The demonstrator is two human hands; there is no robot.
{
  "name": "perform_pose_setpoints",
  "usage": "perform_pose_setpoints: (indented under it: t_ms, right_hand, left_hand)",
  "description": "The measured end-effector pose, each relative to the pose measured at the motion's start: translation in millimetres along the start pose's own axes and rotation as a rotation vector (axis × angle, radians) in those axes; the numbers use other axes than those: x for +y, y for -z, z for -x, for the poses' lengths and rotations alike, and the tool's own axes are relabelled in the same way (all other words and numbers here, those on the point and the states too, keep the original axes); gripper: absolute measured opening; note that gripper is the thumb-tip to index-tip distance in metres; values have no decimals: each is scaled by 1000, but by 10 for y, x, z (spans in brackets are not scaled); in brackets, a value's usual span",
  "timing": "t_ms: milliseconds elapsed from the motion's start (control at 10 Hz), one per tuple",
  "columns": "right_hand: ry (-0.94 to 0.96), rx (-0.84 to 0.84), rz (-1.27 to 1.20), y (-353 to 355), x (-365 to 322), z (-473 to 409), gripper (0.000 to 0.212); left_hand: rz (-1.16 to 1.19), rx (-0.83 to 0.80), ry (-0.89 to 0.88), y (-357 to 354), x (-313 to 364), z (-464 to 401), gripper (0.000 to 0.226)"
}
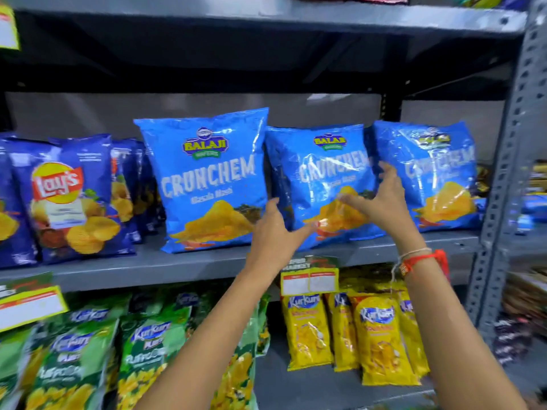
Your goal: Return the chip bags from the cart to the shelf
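Your left hand (273, 229) and right hand (384, 199), fingers spread, flank the middle Crunchem bag (322, 173), upright on the shelf (148, 266) at twelve o'clock. Firm grasp unclear. Risk: nudging it topples neighbouring bags off the edge.

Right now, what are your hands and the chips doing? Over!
Left hand, right hand open around middle Crunchem bag. Bag upright on shelf, between two others. Nothing blocking.

Three Crunchem bags (321, 184) stand side by side on the shelf (183, 266).
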State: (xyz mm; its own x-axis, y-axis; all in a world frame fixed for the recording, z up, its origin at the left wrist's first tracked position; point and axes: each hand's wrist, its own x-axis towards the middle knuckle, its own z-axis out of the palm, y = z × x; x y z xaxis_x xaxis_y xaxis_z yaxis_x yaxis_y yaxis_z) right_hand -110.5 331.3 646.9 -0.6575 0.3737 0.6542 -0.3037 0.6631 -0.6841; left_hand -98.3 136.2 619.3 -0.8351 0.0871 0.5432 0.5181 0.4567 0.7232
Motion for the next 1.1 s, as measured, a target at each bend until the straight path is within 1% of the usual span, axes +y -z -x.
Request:
perform_pose_setpoints:
  t_ms: [100,200,300,400,500,600,700,800,900,1000,1100]
  right_hand:
    - [-71,-163,21,129,304,-69,122]
    - [-168,-352,-150,156,471,-115,117]
    - [-169,-428,-156,136,576,-151,120]
    - [-118,-388,-128,111,622,-151,108]
    - [-32,-310,-131,45,629,-123,94]
    - [27,-277,-120,-10,574,-69,84]
    - [32,-238,-129,-57,572,-53,83]
    - [8,-217,-111,-68,566,-27,87]
    - [22,-220,-105,-57,575,-24,92]
    - [33,-180,-127,31,460,40,99]
    - [30,45,-386,289,221,136,82]
  left_hand:
    - [-39,-116,94,-227,22,-41,78]
    - [-12,-107,138,-333,-36,-117,67]
    - [-1,-63,158,-383,-126,-215,68]
    - [20,-49,171,-409,-184,-313,82]
    - [63,-22,192,-414,-203,-400,89]
    - [95,25,212,-417,-223,-454,77]
    - [97,25,227,-431,-223,-482,77]
    - [42,44,232,-450,-188,-466,82]
    - [-42,66,219,-458,-125,-381,100]
    - [-31,107,153,-428,15,-174,108]
    - [-65,234,-44,-385,185,22,97]
